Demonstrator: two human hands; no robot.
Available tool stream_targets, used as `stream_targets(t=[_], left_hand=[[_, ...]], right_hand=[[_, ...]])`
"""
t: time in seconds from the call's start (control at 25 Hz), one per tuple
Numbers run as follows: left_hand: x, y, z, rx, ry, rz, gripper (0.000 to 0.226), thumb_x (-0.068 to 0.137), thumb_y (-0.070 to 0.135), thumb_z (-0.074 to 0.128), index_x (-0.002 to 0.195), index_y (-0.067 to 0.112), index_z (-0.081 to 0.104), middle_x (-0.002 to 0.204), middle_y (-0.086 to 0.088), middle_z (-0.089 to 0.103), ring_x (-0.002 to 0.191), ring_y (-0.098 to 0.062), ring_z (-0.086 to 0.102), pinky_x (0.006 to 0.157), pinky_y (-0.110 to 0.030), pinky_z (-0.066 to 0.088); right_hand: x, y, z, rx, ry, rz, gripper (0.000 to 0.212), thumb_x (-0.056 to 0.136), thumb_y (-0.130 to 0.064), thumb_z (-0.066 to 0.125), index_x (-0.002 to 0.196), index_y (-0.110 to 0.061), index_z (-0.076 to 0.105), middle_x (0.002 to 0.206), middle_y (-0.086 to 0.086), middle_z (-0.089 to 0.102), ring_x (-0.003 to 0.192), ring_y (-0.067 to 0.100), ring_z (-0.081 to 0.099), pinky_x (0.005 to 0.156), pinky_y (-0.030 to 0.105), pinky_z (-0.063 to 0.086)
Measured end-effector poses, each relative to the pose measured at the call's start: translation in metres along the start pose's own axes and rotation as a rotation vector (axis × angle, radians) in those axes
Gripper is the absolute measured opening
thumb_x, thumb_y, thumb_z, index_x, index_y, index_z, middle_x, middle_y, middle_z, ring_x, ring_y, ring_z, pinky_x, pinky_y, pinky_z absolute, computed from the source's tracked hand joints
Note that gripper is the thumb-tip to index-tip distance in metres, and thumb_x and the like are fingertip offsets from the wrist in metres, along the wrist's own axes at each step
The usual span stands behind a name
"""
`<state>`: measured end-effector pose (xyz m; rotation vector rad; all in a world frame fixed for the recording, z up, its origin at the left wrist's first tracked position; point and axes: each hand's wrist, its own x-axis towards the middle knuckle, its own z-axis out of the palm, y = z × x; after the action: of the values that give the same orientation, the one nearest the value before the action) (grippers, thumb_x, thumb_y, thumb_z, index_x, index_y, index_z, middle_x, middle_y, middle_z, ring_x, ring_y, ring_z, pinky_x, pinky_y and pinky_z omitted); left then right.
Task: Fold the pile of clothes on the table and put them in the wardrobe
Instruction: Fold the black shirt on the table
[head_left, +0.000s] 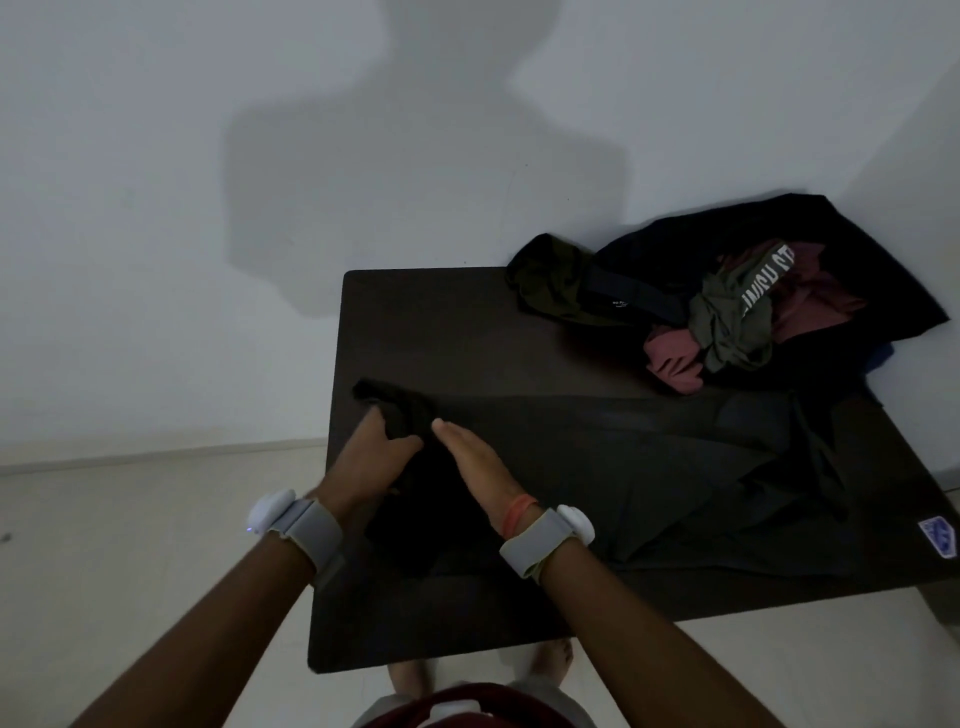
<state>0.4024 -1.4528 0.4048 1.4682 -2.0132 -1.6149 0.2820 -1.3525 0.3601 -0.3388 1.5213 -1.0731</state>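
At the left of the dark table (441, 322), the left hand (376, 457) has its fingers curled round a bunched end of the black garment (649, 467). The garment lies spread across the near half of the tabletop. Just beside the left hand, the right hand (475, 465) lies flat on the cloth, fingers straight and together, pressing down and gripping nothing.

The likeliest trouble is a crooked fold. If the left hand carries its end over while the flat palm eases off, the cloth could slide on the smooth top and the crease would wander. Black cloth on a dark top in dim light hides the edges, so the garment's outline is probably wider than I can trace. At the near right, a corner with a blue-and-white label (936, 537) sits at the table's edge. Its weight might drag that side off.

The unfolded pile (727, 306) fills the far right corner: olive, maroon and grey-green pieces on a large black one that leans against the wall. It lies close to the spread garment, so a pull could catch it. No wardrobe is in view.
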Motion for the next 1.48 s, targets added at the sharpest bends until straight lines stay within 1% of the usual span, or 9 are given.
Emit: stream_targets(t=[0.08, 0.2, 0.36, 0.48, 0.68, 0.84, 1.08, 1.28, 1.48], left_hand=[[-0.003, 0.034, 0.036, 0.033, -0.138, 0.001, 0.027, 0.094, 0.007, 0.059, 0.117, 0.014, 0.045, 0.091, -0.010, 0.063, 0.063, -0.021, 0.065, 0.049, -0.031, 0.054], [-0.001, 0.062, 0.094, 0.094, -0.366, -0.027, 0.050, 0.098, 0.015, 0.054, 0.140, 0.028, 0.032, 0.102, -0.004, 0.061, 0.072, -0.018, 0.067, 0.048, -0.023, 0.053], [0.002, 0.066, 0.158, 0.175, -0.385, 0.064, 0.040, 0.090, 0.016, 0.056, 0.129, 0.019, 0.049, 0.101, -0.002, 0.065, 0.085, -0.021, 0.069, 0.064, -0.039, 0.061], [0.002, 0.057, 0.152, 0.033, -0.040, 0.147, 0.012, 0.093, 0.011, 0.055, 0.097, 0.018, 0.064, 0.090, 0.000, 0.069, 0.083, -0.015, 0.066, 0.074, -0.026, 0.057], [0.010, 0.013, 0.093, 0.126, 0.594, 0.127, 0.030, 0.087, 0.009, 0.063, 0.117, 0.011, 0.062, 0.120, -0.011, 0.056, 0.115, -0.030, 0.049, 0.099, -0.045, 0.040], [0.016, -0.023, 0.076, -0.032, 0.361, -0.153, 0.042, 0.094, 0.020, 0.063, 0.132, 0.007, 0.051, 0.129, -0.014, 0.054, 0.121, -0.032, 0.054, 0.096, -0.038, 0.043], [0.016, -0.035, 0.084, 0.115, 0.225, -0.123, 0.060, 0.093, 0.035, 0.066, 0.144, 0.011, 0.044, 0.140, -0.013, 0.052, 0.126, -0.030, 0.054, 0.106, -0.044, 0.045], [0.012, -0.035, 0.074, 0.136, 0.162, -0.076, 0.067, 0.092, 0.047, 0.066, 0.147, 0.018, 0.042, 0.144, -0.009, 0.052, 0.126, -0.025, 0.054, 0.104, -0.043, 0.047], [0.008, -0.029, 0.080, 0.281, 0.152, -0.149, 0.067, 0.088, 0.060, 0.065, 0.130, 0.012, 0.047, 0.130, -0.010, 0.059, 0.116, -0.030, 0.060, 0.090, -0.037, 0.049]], right_hand=[[-0.006, -0.011, -0.019, 0.258, -0.059, 0.053, 0.075, 0.078, -0.080, 0.062, 0.126, -0.023, 0.070, 0.116, 0.006, 0.071, 0.100, 0.023, 0.069, 0.087, 0.039, 0.054], [-0.017, -0.017, -0.064, 0.476, -0.022, 0.077, 0.074, 0.085, -0.077, 0.052, 0.118, -0.015, 0.074, 0.100, 0.009, 0.073, 0.074, 0.023, 0.068, 0.058, 0.029, 0.050], [-0.015, -0.001, -0.122, 0.455, 0.081, 0.102, 0.061, 0.081, -0.067, 0.067, 0.111, -0.014, 0.070, 0.107, 0.008, 0.074, 0.093, 0.025, 0.070, 0.068, 0.034, 0.053], [-0.011, 0.008, -0.131, 0.314, 0.115, 0.123, 0.050, 0.088, -0.053, 0.069, 0.124, -0.020, 0.065, 0.121, 0.005, 0.071, 0.109, 0.021, 0.068, 0.082, 0.036, 0.056], [-0.007, 0.009, -0.110, 0.079, 0.058, 0.088, 0.042, 0.086, -0.051, 0.073, 0.116, -0.024, 0.066, 0.119, -0.001, 0.071, 0.110, 0.013, 0.068, 0.092, 0.032, 0.055], [-0.006, 0.000, -0.091, -0.111, 0.125, 0.034, 0.045, 0.081, -0.056, 0.076, 0.110, -0.022, 0.070, 0.110, -0.003, 0.072, 0.104, 0.014, 0.066, 0.091, 0.032, 0.056], [0.004, 0.006, -0.071, -0.226, 0.225, 0.046, 0.065, 0.074, -0.045, 0.085, 0.128, -0.018, 0.059, 0.119, 0.000, 0.066, 0.107, 0.019, 0.065, 0.089, 0.030, 0.054], [-0.004, 0.005, -0.070, -0.106, 0.207, 0.011, 0.023, 0.080, -0.021, 0.082, 0.101, -0.015, 0.075, 0.092, -0.003, 0.074, 0.089, 0.017, 0.070, 0.070, 0.021, 0.054], [-0.006, 0.012, -0.072, -0.167, 0.270, -0.004, 0.026, 0.075, -0.022, 0.079, 0.100, -0.018, 0.076, 0.096, -0.001, 0.075, 0.094, 0.020, 0.070, 0.084, 0.032, 0.059]])
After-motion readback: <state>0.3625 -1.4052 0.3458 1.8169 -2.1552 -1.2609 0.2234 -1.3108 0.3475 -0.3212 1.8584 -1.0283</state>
